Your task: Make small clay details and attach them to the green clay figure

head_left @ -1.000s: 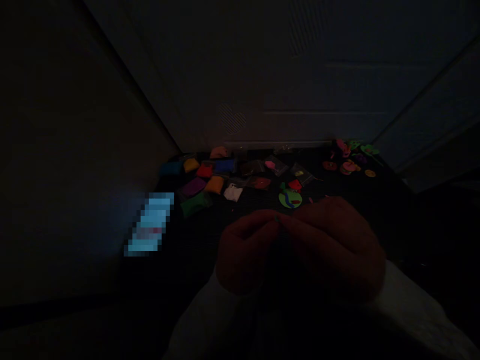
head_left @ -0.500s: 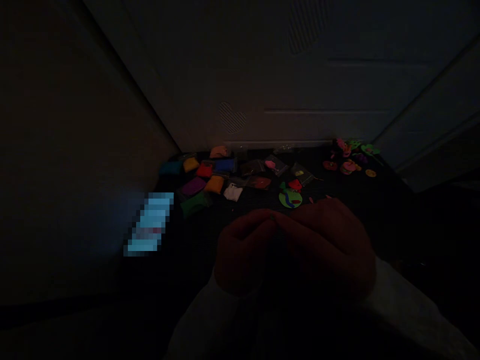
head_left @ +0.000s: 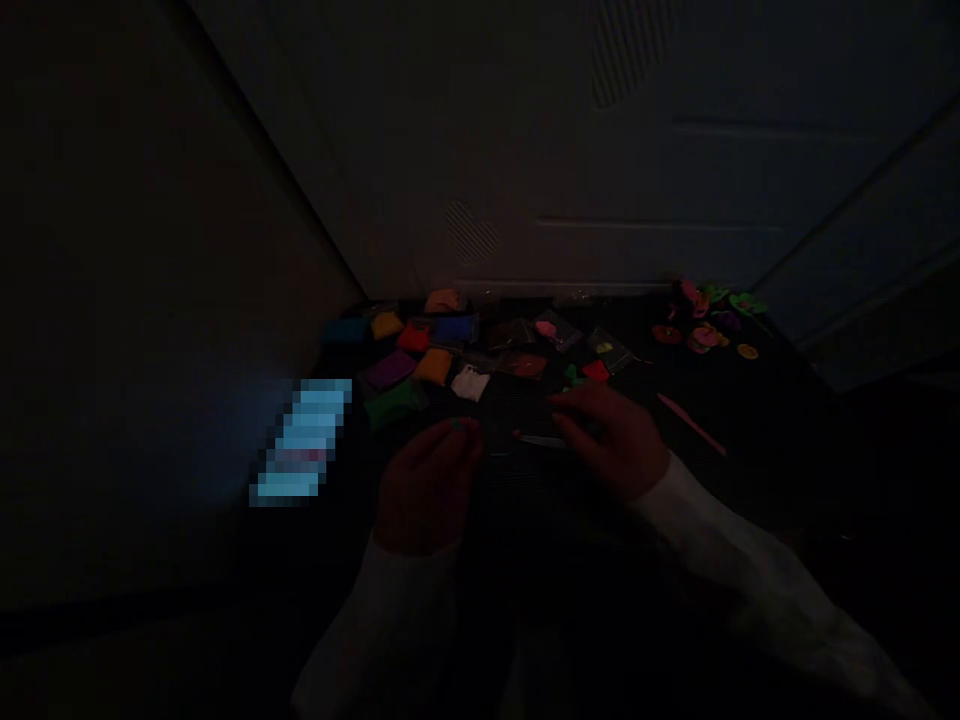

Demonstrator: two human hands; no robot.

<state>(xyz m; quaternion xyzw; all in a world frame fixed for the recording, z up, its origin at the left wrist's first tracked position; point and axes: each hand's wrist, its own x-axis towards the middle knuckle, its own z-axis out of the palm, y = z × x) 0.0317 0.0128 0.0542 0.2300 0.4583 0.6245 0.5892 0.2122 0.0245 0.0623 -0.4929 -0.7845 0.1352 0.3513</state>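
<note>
The scene is very dark. My left hand (head_left: 426, 482), in a white sleeve, is curled with its fingertips pinched on a tiny greenish bit of clay (head_left: 457, 424). My right hand (head_left: 616, 436) reaches forward over the dark mat (head_left: 525, 480), fingers bent, and a thin pale stick (head_left: 541, 440) with a reddish tip juts left from under its thumb. The two hands are apart. Just beyond my right hand lie a red clay piece (head_left: 597, 370) and a green one, partly hidden by the fingers.
Several small coloured clay packets (head_left: 420, 355) lie in a cluster at the back left of the mat. Bright clay shapes (head_left: 705, 322) sit at the back right. A pink stick (head_left: 691, 425) lies right of my hand. A blurred blue glowing patch (head_left: 304, 442) is at left; a panelled door (head_left: 637, 200) stands behind.
My hands were pressed together near the middle; they have separated. The right hand moved forward over the green disc, and the left shifted left. A pink stick now shows on the mat.
</note>
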